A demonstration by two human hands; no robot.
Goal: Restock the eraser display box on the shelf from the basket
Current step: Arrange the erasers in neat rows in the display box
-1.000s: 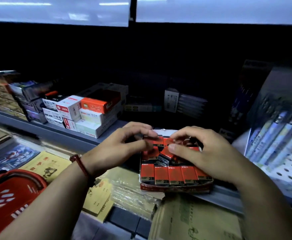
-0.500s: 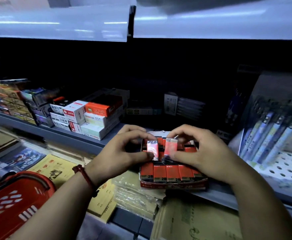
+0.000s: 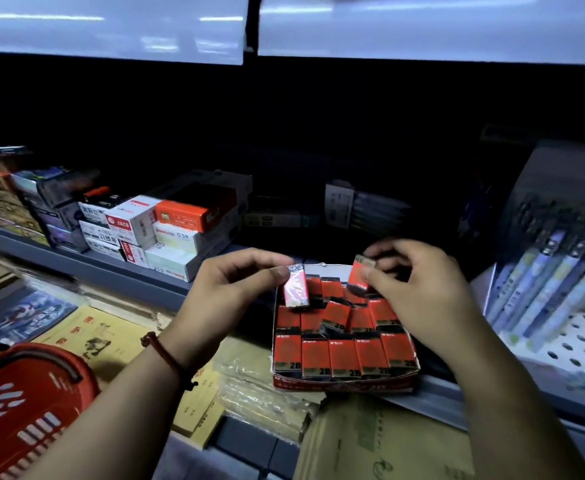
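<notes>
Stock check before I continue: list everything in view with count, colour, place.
display box: one, red, on the shelf edge, centre.
boxed erasers: many, red and black; front five neat.
left-held eraser: one, red, above the box's back.
right-held eraser: one, red, above the box's back.
basket: one, red, lower left.
cartons: several, white and orange, shelf left.
pens: several, bluish, white rack, right.
booklets: several, yellow, below the shelf.
left hand: pinches one eraser; red bracelet on wrist.
right hand: pinches the other eraser.

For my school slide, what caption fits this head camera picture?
Restocking: left hand pinches one eraser, right hand another, over the red display box on the shelf.
</notes>
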